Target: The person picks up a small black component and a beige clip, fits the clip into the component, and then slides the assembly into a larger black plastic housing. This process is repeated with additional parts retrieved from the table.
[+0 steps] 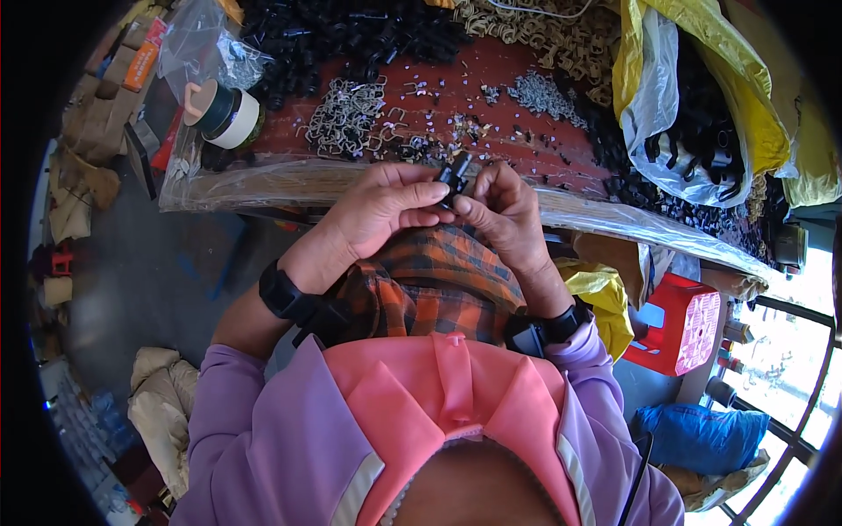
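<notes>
Between my two hands, just over the table's near edge, is a small black plastic part [453,180] with a stubby cylindrical end pointing up and right. My left hand [390,202] grips it from the left with thumb and fingers. From the right, my right hand [507,210] is closed, its thumb tip at the part's lower side; whether it pinches a smaller piece there I cannot make out. Beyond my hands lie a heap of bent metal U-shaped clips [346,114], a small pile of grey metal bits [545,98] and scattered tiny pieces.
A plastic-wrapped wooden edge [272,186] borders the red tabletop [421,114]. Black parts [307,44] and tan parts [561,35] are heaped at the back. A lidded cup [228,116] stands left. On the right are a yellow bag [763,105] and, below, a red stool [675,324].
</notes>
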A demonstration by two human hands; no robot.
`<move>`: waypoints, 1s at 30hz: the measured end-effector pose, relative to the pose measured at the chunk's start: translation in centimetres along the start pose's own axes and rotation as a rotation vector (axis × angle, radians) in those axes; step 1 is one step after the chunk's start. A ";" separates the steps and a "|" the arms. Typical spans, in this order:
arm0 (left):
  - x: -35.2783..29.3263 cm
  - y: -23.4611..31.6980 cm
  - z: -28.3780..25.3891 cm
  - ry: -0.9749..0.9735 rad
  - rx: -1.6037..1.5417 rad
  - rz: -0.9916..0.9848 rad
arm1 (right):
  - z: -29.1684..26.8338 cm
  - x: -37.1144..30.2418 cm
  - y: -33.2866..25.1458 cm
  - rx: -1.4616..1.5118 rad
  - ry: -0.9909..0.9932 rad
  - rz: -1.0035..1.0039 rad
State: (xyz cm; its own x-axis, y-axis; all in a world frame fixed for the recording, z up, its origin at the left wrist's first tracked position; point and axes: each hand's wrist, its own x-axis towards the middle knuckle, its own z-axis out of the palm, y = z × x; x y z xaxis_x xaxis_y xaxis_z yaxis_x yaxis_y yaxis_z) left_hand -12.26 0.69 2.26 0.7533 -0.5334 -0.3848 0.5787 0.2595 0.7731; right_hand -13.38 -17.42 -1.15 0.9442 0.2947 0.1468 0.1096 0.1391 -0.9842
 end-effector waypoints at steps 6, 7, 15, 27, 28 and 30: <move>2.1 5.0 -2.5 0.316 0.537 0.421 | -0.6 -1.0 -0.3 -0.131 0.071 0.081; 2.6 5.4 -2.4 0.307 0.541 0.427 | -0.9 -1.0 -0.4 -0.189 0.078 0.095; 9.2 8.2 -1.0 0.127 0.819 0.401 | -5.7 -2.0 -1.8 -0.865 0.336 -0.154; 24.1 11.5 -0.7 0.200 1.405 0.627 | -8.3 -1.9 -1.8 -0.729 0.296 -0.157; 24.7 11.9 -0.6 0.208 1.396 0.675 | -8.4 -2.0 -1.8 -0.733 0.302 -0.160; 26.0 12.7 -0.4 0.228 1.375 0.767 | -8.3 -1.9 -1.9 -0.766 0.276 -0.199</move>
State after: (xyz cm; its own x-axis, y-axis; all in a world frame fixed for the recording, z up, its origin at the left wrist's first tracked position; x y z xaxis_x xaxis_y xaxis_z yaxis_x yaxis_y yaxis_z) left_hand 14.81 -9.56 1.88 0.8229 -0.4645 0.3273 -0.5596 -0.5624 0.6087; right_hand -12.76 -26.11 -0.38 0.9160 0.0771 0.3938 0.3693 -0.5458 -0.7522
